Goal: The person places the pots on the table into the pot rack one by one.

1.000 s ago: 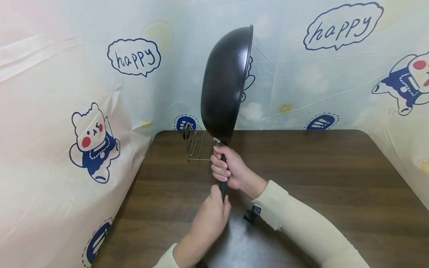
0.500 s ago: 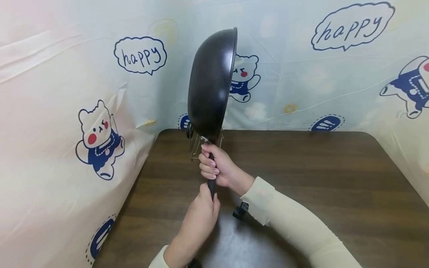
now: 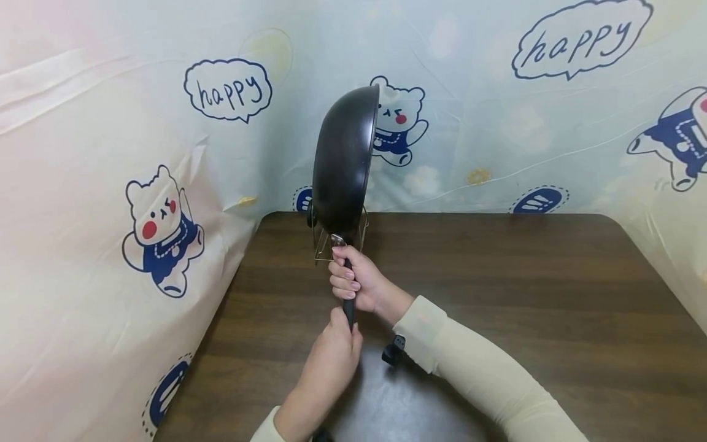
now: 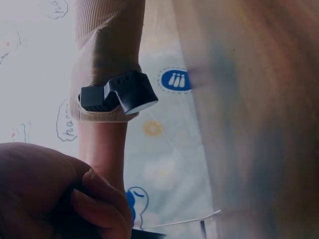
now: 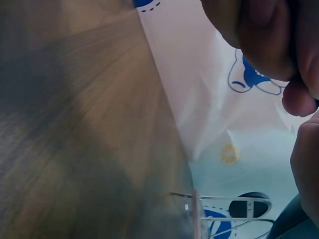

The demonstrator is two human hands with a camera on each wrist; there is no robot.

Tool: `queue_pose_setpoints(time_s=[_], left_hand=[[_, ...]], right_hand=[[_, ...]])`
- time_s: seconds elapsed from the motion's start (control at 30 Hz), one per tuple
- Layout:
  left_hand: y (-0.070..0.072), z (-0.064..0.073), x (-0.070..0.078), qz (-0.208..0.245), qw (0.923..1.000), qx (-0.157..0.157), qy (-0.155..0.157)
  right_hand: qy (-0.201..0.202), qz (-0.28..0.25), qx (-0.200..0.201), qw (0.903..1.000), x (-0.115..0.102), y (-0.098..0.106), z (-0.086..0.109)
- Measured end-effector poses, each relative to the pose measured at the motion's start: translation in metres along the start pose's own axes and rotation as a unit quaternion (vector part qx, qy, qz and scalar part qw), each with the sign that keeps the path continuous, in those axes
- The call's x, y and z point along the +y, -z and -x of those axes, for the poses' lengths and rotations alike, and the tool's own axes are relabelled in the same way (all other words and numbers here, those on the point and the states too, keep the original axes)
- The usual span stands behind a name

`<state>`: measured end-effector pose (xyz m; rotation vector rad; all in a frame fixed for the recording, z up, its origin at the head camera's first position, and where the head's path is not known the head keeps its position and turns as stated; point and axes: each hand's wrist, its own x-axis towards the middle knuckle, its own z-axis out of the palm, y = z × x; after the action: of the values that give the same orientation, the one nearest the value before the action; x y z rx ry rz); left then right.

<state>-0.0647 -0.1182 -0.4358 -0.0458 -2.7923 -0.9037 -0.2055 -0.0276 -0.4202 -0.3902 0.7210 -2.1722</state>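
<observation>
A black wok (image 3: pixel 343 162) stands on edge in the air, handle down, its rounded underside facing left and its open side right. My right hand (image 3: pixel 361 279) grips the handle (image 3: pixel 348 312) just below the metal joint. Lower down, my left hand (image 3: pixel 330 359) holds the same handle near its end, hiding that part. Behind the wok is a wire rack (image 3: pixel 324 253), partly covered by it in the head view. The right wrist view has the rack (image 5: pixel 234 219) at the bottom, with the dark edge of the wok (image 5: pixel 295 224) beside it.
A brown wooden table (image 3: pixel 525 294) reaches back to a printed cloth wall (image 3: pixel 469 123); another cloth side (image 3: pixel 66 245) runs along the left. A black round piece (image 3: pixel 310 215) sits at the rack's left. A small black camera (image 3: pixel 393 351) is on my right wrist.
The wok has shifted left with both hands, coming in front of the rack. Over the last half second its top has dropped lower, while my hands have barely moved and keep their hold.
</observation>
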Motion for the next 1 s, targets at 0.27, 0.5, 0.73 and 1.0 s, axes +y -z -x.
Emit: queue_pose_setpoints(time_s=[0.27, 0.5, 0.73, 1.0], left_hand=[[-0.034, -0.002, -0.027, 0.006, 0.9992, 0.026, -0.028], [-0.031, -0.003, -0.017, 0.011, 0.9998, 0.002, -0.015], [-0.064, -0.005, -0.046, -0.004, 0.9986, 0.031, -0.043], [-0.103, -0.014, -0.084, -0.036, 0.9993, -0.007, 0.001]], right_hand=[[-0.015, -0.01, 0.022, 0.9996, 0.005, 0.013, 0.001], [-0.021, -0.026, 0.038, 0.9987, 0.007, 0.023, 0.002], [-0.026, -0.037, 0.046, 0.9979, 0.012, 0.034, 0.001], [-0.038, -0.045, 0.054, 0.9968, 0.018, 0.045, -0.001]])
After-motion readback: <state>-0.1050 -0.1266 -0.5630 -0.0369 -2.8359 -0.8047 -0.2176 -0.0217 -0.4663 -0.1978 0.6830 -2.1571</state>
